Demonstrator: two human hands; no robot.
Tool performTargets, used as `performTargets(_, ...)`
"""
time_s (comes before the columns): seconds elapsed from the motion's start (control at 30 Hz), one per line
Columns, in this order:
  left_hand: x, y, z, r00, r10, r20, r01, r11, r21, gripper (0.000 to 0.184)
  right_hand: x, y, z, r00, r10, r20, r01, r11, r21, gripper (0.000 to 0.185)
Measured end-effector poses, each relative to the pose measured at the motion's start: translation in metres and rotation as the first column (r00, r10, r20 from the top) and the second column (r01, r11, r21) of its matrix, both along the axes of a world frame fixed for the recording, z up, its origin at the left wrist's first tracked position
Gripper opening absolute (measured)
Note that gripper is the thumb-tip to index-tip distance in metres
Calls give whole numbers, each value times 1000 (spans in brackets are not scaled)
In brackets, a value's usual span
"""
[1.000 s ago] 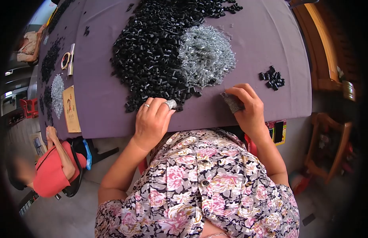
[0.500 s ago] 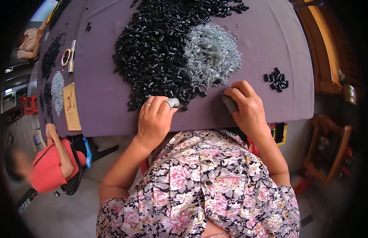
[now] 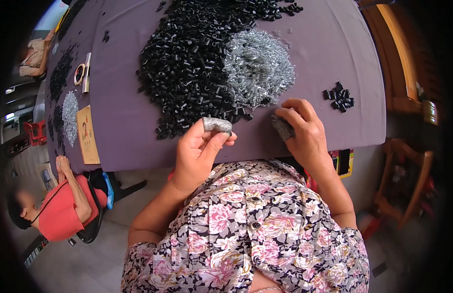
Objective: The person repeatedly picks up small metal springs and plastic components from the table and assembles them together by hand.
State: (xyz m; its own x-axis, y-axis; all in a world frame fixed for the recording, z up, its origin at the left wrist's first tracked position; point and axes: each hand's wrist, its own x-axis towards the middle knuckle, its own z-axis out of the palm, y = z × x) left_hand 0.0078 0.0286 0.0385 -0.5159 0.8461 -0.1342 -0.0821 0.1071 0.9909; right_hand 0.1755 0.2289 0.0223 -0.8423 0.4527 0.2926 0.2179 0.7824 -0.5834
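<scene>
My left hand is turned thumb-up in front of the black pile. Its thumb and grey-wrapped index finger pinch a small black plastic piece, mostly covered by the fingertips. To the right, my right hand hovers near the table's front edge with curled fingers; a grey wrap covers one of them. Whatever its fingertips hold, if anything, is hidden. Beyond the hands lie a large heap of short black plastic tubes and, against its right side, a mound of small shiny metal springs.
A small cluster of black pieces lies on the purple tablecloth at right. Further left are a tape roll, a yellowish booklet and another silvery pile. A person in a red top sits at left.
My left hand has drawn back from the black heap's edge and rolled over, with a black piece now in its pinch. The right hand has barely moved.
</scene>
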Motion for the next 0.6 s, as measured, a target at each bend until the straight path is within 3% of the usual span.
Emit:
performTargets(0.07,3,3,4,997,3,76,-4,1000,17,21,4,1,0,1000,-23,-19,23,999,-26,45)
performTargets(0.2,0,6,12,976,-203,-82,200,979,-45,23,14,8,-4,998,-54,-29,53,998,-37,45)
performTargets(0.27,0,6,6,970,-239,-42,236,970,-50,23,17,8,-5,999,-51,-12,51,998,-47,46)
performTargets(0.37,4,5,6,953,-216,213,245,961,-124,24,11,3,-4,1000,-14,-6,13,998,-62,46)
performTargets(0.5,7,4,4,875,-224,430,305,944,-129,20,3,3,-3,997,1,83,-2,1000,10,48)
performTargets(0.6,10,3,1,897,-199,394,261,959,-110,20,2,4,2,987,6,162,-7,1000,2,49)
